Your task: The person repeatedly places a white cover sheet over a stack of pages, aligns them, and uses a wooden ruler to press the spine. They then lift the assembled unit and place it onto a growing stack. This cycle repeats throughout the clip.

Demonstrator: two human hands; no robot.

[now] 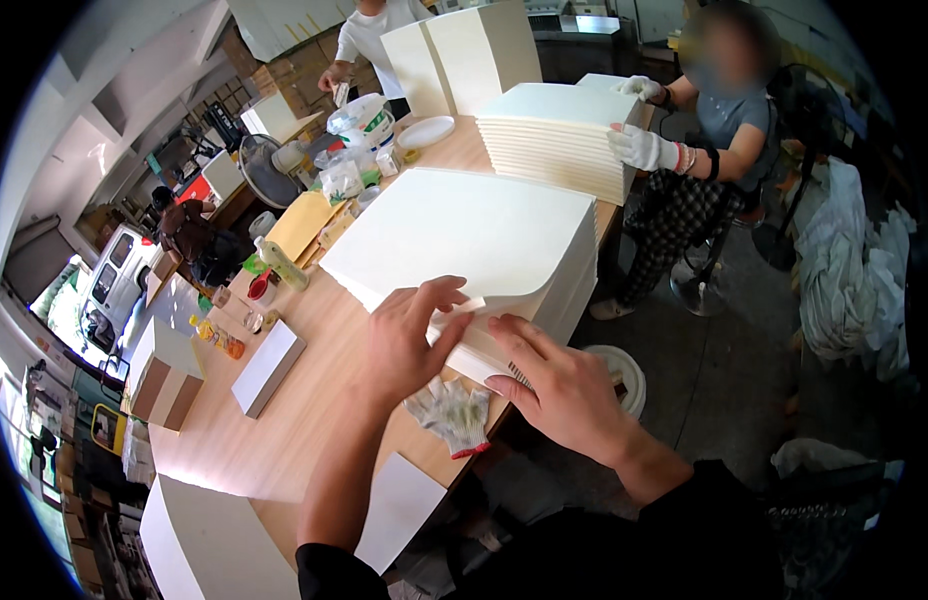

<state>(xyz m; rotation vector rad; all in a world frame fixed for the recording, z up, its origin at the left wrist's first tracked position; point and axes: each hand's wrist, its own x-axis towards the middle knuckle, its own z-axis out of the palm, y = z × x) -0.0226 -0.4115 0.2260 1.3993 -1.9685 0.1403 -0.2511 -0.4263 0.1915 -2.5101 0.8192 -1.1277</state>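
Note:
A large stack of white sheets (pixel 474 230) lies on the wooden table in front of me, its layered edges showing at the right. My left hand (pixel 409 340) is at the stack's near corner, fingers curled and thumb closed on the upturned edge of the top sheet. Beside it, my right hand (pixel 564 390) rests with fingers stretched along the near side of the stack, apparently gripping nothing. The stack's corner is partly hidden by both hands. A white knit glove (pixel 449 413) with a red cuff lies below the hands.
Across the table (pixel 314 350), a gloved person handles another white stack (pixel 554 130). Bottles, including an orange drink bottle (pixel 219 337), stand at left near a white box (pixel 269 375). A white bucket (pixel 619 375) stands on the floor at right.

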